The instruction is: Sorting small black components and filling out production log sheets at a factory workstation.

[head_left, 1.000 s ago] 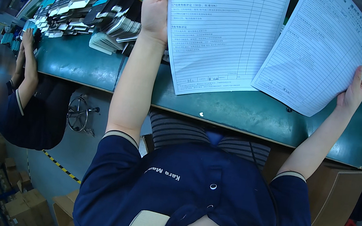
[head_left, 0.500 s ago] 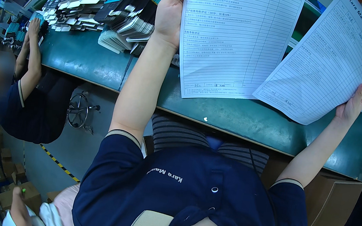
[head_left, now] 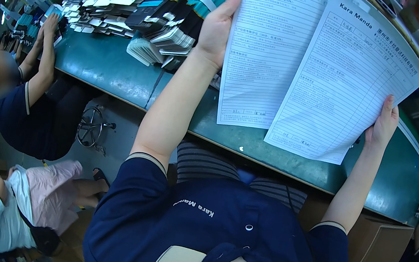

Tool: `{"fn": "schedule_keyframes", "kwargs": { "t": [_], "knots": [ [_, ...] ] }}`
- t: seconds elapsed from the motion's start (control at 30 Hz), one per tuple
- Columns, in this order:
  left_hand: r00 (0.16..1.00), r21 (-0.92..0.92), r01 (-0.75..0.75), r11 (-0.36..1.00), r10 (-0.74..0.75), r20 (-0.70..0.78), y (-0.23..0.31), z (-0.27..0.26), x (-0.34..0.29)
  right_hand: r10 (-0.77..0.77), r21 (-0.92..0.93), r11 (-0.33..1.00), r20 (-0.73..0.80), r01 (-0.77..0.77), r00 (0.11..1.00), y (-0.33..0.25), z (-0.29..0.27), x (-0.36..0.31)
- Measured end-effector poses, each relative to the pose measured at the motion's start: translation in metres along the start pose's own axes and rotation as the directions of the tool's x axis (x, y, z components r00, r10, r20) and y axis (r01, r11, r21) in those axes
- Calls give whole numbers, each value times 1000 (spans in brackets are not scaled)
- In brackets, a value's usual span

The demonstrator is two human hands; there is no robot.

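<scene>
Two printed paper forms are held up above the green worktable [head_left: 270,160]. My left hand [head_left: 215,33] grips the left form [head_left: 259,78] by its left edge, thumb on the front. The right form [head_left: 330,95] is pinched along its right edge by my right hand [head_left: 383,124]. It tilts a little and overlaps the right side of the left form. Both sheets carry ruled rows of print and some handwriting. The left form's top runs out of view. Beyond my left wrist lie piles of flat teal, black and white cartons [head_left: 168,28], one bundle banded with a white strip.
A co-worker in a dark shirt [head_left: 24,123] works at the table's left part. Behind, a person in a light top [head_left: 1,218] stands. A cardboard box [head_left: 373,256] is at my right, below the table edge. A wheeled stool base [head_left: 92,126] stands at left.
Both forms have come closer together and lower, the right one moving left over the left one and turning more upright. The person behind has come further into view.
</scene>
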State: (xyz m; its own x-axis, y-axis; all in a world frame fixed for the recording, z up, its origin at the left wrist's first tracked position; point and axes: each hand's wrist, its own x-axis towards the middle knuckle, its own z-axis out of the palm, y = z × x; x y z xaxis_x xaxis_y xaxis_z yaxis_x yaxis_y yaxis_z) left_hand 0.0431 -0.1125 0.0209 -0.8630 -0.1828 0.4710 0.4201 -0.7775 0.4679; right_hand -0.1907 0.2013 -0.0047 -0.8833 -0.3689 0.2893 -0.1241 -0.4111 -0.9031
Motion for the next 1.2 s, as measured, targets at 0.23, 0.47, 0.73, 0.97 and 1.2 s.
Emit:
{"fn": "schedule_keyframes", "kwargs": {
  "t": [0.23, 0.47, 0.73, 0.97, 1.2],
  "knots": [
    [991, 116, -11, 993, 26, -128, -4, 9, 0, -4, -54, 999, 27, 5, 1000, 6, 24, -10],
    [983, 215, 22, 976, 19, -185, -10, 23, 1, -57, -59, 997, 13, 57, 998, 4, 34, -16],
    [856, 858, -68, 509, 471, -212, -19, 40, 2, -71, -211, 975, -18, 66, 997, 7, 78, -21],
    [864, 889, -296, 350, 494, 93, 19, 113, -20, -181, -82, 977, 177, 197, 968, -17, 154, -7],
    [648, 924, -376, -66, 694, 313, 103, 174, -105, -549, -123, 792, 286, 598, 785, -79, 209, -25]
  ]
}}
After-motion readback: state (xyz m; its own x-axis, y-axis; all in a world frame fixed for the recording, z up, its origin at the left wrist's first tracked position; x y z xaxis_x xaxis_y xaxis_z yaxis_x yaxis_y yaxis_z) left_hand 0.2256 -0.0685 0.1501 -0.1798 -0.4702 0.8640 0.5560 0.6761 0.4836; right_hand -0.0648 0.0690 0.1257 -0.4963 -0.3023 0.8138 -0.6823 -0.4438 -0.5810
